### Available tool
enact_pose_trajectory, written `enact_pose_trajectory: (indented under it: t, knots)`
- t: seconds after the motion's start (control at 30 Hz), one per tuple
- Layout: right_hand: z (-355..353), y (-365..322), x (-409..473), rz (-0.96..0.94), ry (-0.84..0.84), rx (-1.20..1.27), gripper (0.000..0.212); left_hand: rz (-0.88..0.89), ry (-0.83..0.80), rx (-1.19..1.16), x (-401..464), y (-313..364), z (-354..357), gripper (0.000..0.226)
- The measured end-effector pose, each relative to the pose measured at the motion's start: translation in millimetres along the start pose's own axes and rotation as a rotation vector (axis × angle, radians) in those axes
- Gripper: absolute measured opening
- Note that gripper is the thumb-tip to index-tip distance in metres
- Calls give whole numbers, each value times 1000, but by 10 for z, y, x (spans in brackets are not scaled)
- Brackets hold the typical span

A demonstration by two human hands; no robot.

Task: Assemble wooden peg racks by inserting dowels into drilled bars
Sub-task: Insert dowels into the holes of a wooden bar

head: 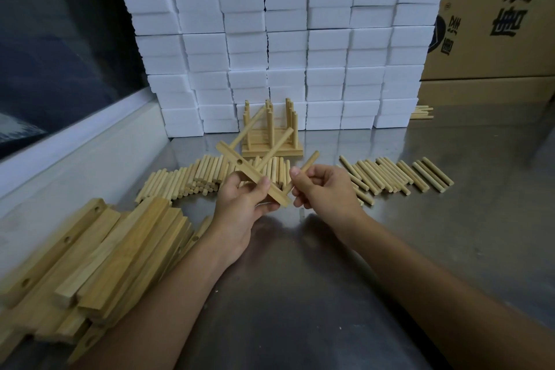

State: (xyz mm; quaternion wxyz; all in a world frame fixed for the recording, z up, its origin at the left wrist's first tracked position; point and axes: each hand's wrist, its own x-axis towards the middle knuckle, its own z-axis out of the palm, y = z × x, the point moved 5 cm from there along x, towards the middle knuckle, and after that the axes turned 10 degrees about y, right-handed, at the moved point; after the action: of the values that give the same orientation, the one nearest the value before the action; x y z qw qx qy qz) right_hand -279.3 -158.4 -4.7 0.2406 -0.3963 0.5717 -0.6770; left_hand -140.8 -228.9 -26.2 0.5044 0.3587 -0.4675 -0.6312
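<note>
Wooden drilled bar (pixel 253 179), two dowels seated, is gripped by left hand (pixel 243 201), loose dowel (pixel 306 167) pinched in right hand (pixel 322 189) fingers; misalignment could jam it.

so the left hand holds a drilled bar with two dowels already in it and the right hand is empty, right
Not quite. The right hand is not empty: in the head view it pinches a loose dowel near the bar's end. The rest stands: the left hand holds the drilled bar with two dowels already in it.
</note>
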Motion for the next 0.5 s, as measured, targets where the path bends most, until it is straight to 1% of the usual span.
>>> enact_pose_trajectory:
  t: [0.23, 0.3, 0.37, 0.43, 0.5]
  knots:
    - [-24, 18, 20, -96, 56, -130, 26, -1, 18, -30, 6, -15, -9, 20]
    - [0, 11, 13, -134, 13, -146, 19, -6, 25, -40, 7, -17, -10, 21]
    - [60, 25, -5, -150, -81, -185, 8, -13, 41, -49, 13, -17, -19, 23]
    - [93, 53, -16, -157, -145, -240, 7, -19, 51, -57, 14, -19, -27, 23]
    - [81, 61, -4, -165, -152, -260, 5, -18, 44, -44, 8, -20, -20, 23]
